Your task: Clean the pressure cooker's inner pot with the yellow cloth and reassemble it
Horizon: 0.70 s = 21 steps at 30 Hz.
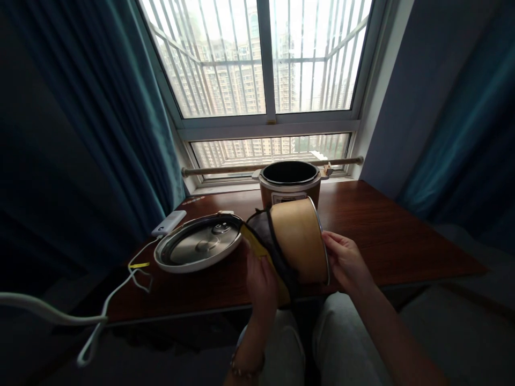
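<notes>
One tan pot (298, 238) is tipped on its side between the left hand (262, 276) and the right hand (346, 262), over the near part of the desk (382, 230). The right grip is pinched closed on the pot's metal rim. At the opposite end, the left palm lies against a yellow-and-dark cloth (257, 241) covering the base; how tightly that grip closes, I cannot tell. Behind stands the cooker (289, 189).

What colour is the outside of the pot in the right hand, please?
The pot is golden tan on its outside, as the head view shows best.
</notes>
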Tool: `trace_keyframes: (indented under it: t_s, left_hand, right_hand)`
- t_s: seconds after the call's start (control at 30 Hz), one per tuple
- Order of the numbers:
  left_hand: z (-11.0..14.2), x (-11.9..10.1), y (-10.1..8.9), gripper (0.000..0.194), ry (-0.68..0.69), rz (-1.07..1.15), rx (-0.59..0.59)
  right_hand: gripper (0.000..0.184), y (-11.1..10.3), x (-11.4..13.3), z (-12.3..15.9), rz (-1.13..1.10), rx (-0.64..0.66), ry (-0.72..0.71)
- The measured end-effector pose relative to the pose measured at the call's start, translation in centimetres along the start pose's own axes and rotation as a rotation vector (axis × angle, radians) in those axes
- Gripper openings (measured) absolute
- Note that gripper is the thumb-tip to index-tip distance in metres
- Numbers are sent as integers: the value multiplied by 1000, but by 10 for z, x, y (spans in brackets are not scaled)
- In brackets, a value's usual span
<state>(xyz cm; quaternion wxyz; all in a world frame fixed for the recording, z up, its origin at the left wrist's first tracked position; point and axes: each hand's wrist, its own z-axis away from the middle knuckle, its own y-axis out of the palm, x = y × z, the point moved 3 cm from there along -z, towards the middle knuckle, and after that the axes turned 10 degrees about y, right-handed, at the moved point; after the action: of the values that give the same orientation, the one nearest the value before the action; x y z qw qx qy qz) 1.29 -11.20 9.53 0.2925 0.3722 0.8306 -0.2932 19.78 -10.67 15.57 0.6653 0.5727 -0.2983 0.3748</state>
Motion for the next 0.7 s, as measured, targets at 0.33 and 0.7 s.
trace_keyframes:
  t_s: [0.33,0.7]
  left_hand:
    - [30,15,-3,47,-536,530,-52]
    - [64,6,-6,41,-455,321,29]
  right_hand:
    - [45,-46,-28,2,225,-67,-86]
    - [33,-58,-65,32,298,-58,-76]
